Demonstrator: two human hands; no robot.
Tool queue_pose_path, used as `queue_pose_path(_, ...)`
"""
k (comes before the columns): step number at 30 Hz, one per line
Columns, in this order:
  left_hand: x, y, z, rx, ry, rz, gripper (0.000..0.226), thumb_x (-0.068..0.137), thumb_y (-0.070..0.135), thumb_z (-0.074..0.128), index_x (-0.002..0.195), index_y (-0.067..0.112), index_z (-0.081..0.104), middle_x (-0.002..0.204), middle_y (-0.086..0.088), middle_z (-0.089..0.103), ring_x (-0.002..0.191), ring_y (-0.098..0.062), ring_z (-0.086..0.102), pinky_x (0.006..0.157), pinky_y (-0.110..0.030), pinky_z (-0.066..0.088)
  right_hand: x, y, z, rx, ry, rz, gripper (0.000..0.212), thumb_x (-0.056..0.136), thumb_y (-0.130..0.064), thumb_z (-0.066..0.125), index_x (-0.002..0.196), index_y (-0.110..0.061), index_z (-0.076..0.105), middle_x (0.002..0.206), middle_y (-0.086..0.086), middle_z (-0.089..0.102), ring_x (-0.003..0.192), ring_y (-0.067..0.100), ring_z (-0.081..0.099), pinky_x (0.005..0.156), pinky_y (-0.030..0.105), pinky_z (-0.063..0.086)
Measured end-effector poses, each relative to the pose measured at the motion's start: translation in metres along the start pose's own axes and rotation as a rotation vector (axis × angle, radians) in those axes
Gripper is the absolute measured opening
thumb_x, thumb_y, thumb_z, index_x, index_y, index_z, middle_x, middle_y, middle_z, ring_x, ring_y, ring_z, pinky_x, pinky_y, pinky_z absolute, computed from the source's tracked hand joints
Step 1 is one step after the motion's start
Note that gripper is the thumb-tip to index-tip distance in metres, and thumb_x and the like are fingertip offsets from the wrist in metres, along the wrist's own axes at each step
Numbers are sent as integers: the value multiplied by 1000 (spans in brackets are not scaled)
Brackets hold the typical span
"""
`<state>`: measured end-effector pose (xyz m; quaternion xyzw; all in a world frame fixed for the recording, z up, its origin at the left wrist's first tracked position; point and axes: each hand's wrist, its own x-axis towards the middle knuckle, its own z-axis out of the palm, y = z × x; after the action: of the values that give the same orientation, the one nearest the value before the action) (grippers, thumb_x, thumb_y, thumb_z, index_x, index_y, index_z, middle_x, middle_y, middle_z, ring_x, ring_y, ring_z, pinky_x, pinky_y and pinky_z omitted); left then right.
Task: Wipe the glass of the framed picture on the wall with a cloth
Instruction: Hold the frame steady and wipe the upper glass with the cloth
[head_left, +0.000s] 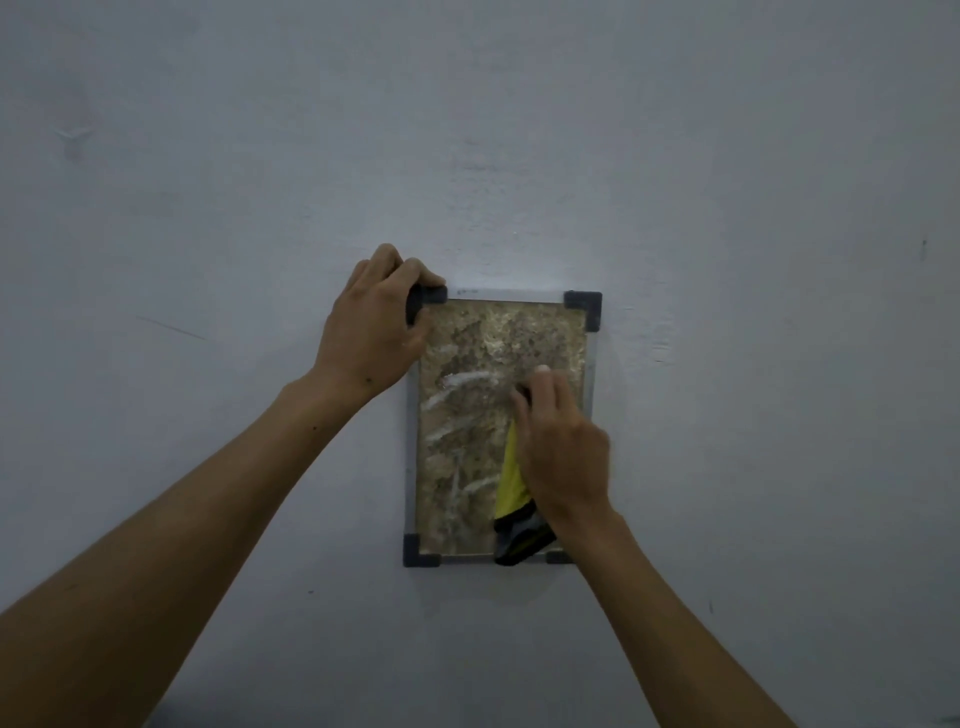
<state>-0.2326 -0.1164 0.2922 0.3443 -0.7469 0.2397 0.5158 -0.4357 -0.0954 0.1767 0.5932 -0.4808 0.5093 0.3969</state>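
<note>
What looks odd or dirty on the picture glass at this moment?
White smears streak the left half of the glass, so it is not yet clean. The frame hangs roughly straight; nothing looks broken.

Framed picture (498, 426) on wall (727, 208) — cloth (511, 488) on its glass (467, 364)

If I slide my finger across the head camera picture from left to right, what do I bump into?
Left hand gripping the frame's top-left corner → white smears on the picture's glass → yellow cloth with dark trim → right hand pressing it → black top-right corner piece → bare wall.
</note>
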Motion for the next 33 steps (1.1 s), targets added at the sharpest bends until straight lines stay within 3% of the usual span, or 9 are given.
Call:
queue_pose_path(4, 0, -1, -1, -3, 7, 2, 23, 90, 10, 67, 113, 14, 66, 103, -4, 50, 98, -23, 52, 76, -35, 48, -11, 32, -10, 2, 50, 129, 22, 106, -28, 51, 100, -8, 59, 96, 5, 62, 55, 21, 59, 39, 30, 48)
queue_pose_path(10, -1, 1, 2, -5, 13, -11, 24, 89, 10, 67, 113, 14, 66, 104, -4, 50, 98, -23, 52, 76, -32, 47, -6, 36, -19, 129, -29, 194, 16, 104, -24, 54, 106, -9, 58, 97, 6, 61, 62, 22, 60, 45, 31, 49)
queue_pose_path(14, -1, 0, 1, 0, 16, -4, 24, 88, 9, 67, 112, 14, 66, 103, -4, 50, 96, -23, 52, 76, -34, 48, 4, 43, -25, 221, -77, 128, 19, 102, -19, 61, 120, -15, 60, 100, 5, 62, 70, 18, 60, 54, 29, 51)
queue_pose_path(18, 0, -1, 2, 6, 26, -12, 24, 89, 10, 67, 113, 13, 66, 103, -5, 49, 97, -23, 51, 75, -29, 42, 5, 48, -25, 202, -101, 55, 8, 103, -22, 59, 106, -14, 62, 94, 2, 58, 66, 18, 57, 53, 28, 49)
queue_pose_path(23, 0, 0, 3, 1, 17, -26, 25, 89, 9, 67, 113, 14, 65, 105, -5, 49, 99, -23, 51, 77, -29, 42, -16, 49, -25, 233, -90, 74, 13, 100, -20, 65, 100, -8, 60, 93, 5, 59, 69, 22, 60, 54, 33, 54)
queue_pose_path(29, -1, 0, 3, -6, 24, -32, 23, 89, 10, 66, 112, 14, 66, 105, -6, 50, 98, -24, 51, 77, -34, 46, -50, 41, -32, 240, -310, 99, 15, 97, -21, 68, 104, -12, 58, 99, 3, 59, 76, 23, 62, 61, 36, 56)
queue_pose_path(33, -2, 1, 3, -8, 13, -35, 23, 89, 9, 66, 112, 14, 65, 104, -5, 49, 98, -24, 51, 78, -34, 47, -29, 42, -43, 322, -331, 165, 9, 98, -21, 66, 104, -15, 62, 101, 1, 64, 84, 17, 62, 74, 36, 56)
